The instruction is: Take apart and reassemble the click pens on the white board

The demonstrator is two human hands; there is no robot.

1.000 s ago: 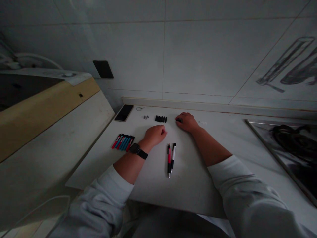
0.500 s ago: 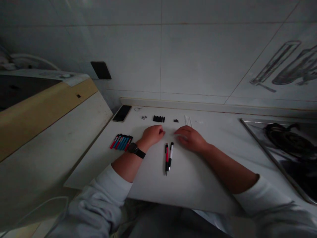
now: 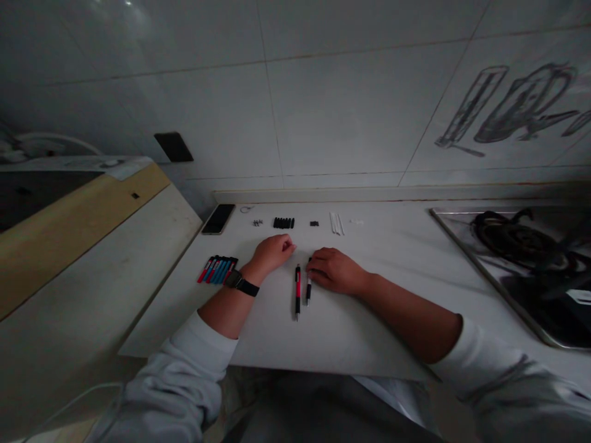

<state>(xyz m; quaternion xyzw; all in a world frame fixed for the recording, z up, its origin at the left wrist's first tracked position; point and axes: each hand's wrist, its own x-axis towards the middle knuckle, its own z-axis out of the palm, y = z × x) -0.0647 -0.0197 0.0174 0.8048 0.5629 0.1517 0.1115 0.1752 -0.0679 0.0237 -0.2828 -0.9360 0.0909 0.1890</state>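
Note:
My left hand (image 3: 274, 251), with a black watch on its wrist, rests on the white counter. Its fingers are curled in, and whether anything is inside is hidden. My right hand (image 3: 337, 271) lies palm down over the upper part of a white pen with a black grip (image 3: 308, 295), its fingertips closed on the barrel. Just left of that pen lies a red and black pen (image 3: 298, 289), roughly parallel to it. Several red and blue pen barrels (image 3: 217, 269) form a row beside my left wrist.
Along the back stand a phone (image 3: 218, 219), small springs (image 3: 257, 223), black grips (image 3: 283, 223), small black parts (image 3: 314, 223), thin white refills (image 3: 337, 223) and tiny clear pieces (image 3: 356, 221). A gas stove (image 3: 517, 246) is at right, a slanted white panel (image 3: 138, 246) at left.
My right hand has come down and left onto the white pen, which has shifted slightly away from the red one. My left hand stays in place. The view has turned a little right.

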